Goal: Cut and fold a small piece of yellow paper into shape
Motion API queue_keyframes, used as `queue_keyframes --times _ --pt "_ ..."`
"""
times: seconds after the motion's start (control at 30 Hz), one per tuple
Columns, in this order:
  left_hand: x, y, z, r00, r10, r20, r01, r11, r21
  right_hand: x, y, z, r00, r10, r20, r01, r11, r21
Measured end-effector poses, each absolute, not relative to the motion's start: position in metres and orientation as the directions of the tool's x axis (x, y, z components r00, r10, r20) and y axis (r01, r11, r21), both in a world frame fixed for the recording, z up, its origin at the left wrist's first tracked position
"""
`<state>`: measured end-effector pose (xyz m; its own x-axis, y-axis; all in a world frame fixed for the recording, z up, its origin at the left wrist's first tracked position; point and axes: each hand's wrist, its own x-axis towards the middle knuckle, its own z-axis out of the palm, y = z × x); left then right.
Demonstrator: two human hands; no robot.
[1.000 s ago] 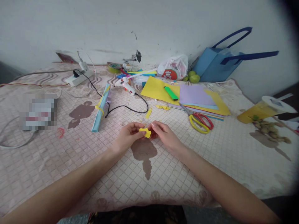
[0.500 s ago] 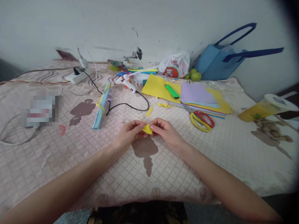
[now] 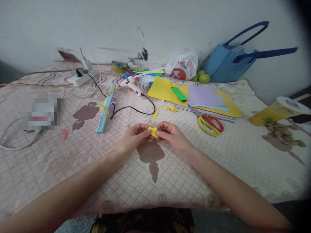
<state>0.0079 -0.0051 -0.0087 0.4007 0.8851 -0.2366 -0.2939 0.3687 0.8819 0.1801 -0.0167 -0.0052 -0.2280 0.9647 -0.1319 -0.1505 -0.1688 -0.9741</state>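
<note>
Between my two hands is a small piece of yellow paper [image 3: 153,131], held over the table in the middle of the view. My left hand [image 3: 136,137] pinches its left end between thumb and fingers. The right end is pinched by my right hand [image 3: 170,134], thumb on top. My fingertips cover part of its edges. Just beyond the hands lie a yellow paper strip [image 3: 155,115] and a folded yellow paper scrap [image 3: 170,109]. A rolled light blue paper tube [image 3: 105,113] with a yellow strip round it lies to the left.
Scissors [image 3: 209,124] with red and yellow handles lie right of my hands. Behind are coloured sheets [image 3: 206,97], a green cutter [image 3: 179,94] and a corded glue gun [image 3: 131,85]. A drink cup [image 3: 269,113] stands tilted at right; a power strip [image 3: 82,77] sits back left.
The yellow paper piece has turned and bent slightly between my fingers, with more of its upper edge showing. Both hands stay in nearly the same place.
</note>
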Motion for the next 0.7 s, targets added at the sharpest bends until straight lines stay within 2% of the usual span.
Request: queue_keyframes --times 0.13,0.23,0.33,0.53,0.7 --pt "0.0083 -0.0051 -0.0073 0.437 0.877 -0.201 -0.366 0.377 0.851 0.1826 -0.013 -0.0075 -0.276 0.93 -0.244 -0.314 -0.327 -0.891" --pt "0.0085 -0.005 -0.006 0.447 0.872 -0.2 -0.384 0.389 0.837 0.1846 -0.0105 -0.0086 -0.343 0.877 -0.336 -0.362 -0.453 -0.814" --pt "0.0085 -0.0056 -0.0044 0.462 0.864 -0.201 -0.379 0.397 0.836 0.1858 -0.0095 -0.0086 -0.403 0.839 -0.366 -0.405 -0.522 -0.751" --pt "0.0083 -0.0064 -0.0038 0.49 0.855 -0.169 -0.346 0.369 0.863 0.1864 -0.0091 -0.0088 -0.46 0.812 -0.36 -0.436 -0.559 -0.705" --pt "0.0092 -0.0057 -0.0036 0.472 0.863 -0.179 -0.342 0.366 0.865 0.185 -0.0111 -0.0089 -0.419 0.846 -0.329 -0.36 -0.487 -0.796"
